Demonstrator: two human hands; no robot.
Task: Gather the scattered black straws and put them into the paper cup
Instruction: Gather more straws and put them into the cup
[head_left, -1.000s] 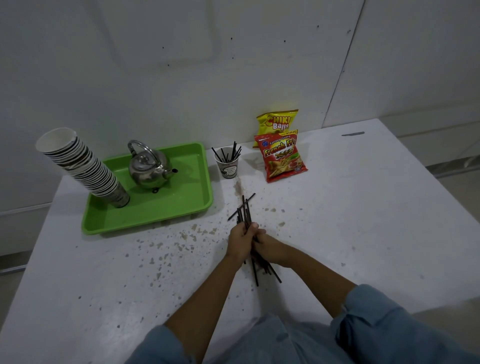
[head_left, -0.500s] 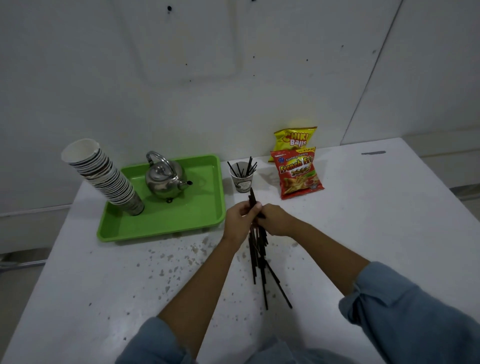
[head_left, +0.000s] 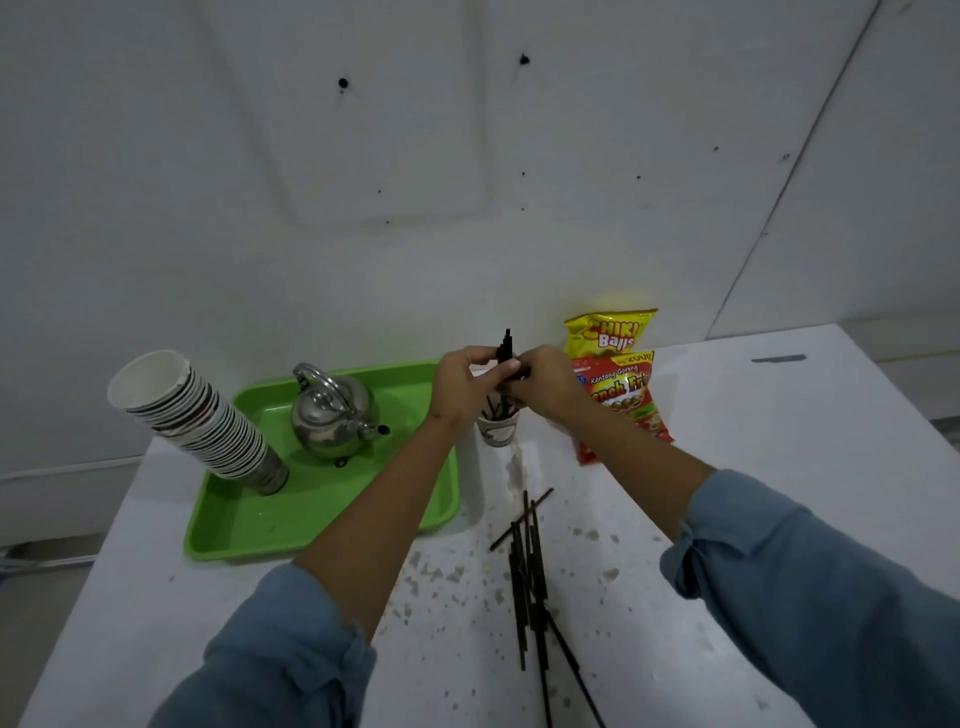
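Both hands hold a small upright bundle of black straws (head_left: 506, 347) directly above the paper cup (head_left: 497, 430), which stands at the back of the white table. My left hand (head_left: 464, 385) grips the bundle from the left and my right hand (head_left: 543, 381) from the right. The lower ends of the held straws reach down into the cup, where a few straws lean. Several loose black straws (head_left: 528, 570) lie in a rough pile on the table nearer to me, some running toward the front edge.
A green tray (head_left: 322, 514) at the left carries a steel kettle (head_left: 332, 411) and a leaning stack of paper cups (head_left: 200, 422). Two snack bags (head_left: 621, 387) stand right of the cup against the wall. The table (head_left: 779, 436) is speckled with stains.
Both hands lifted a bundle of straws off the table pile and carried it away from me to above the paper cup. The rest of the pile stayed on the table.
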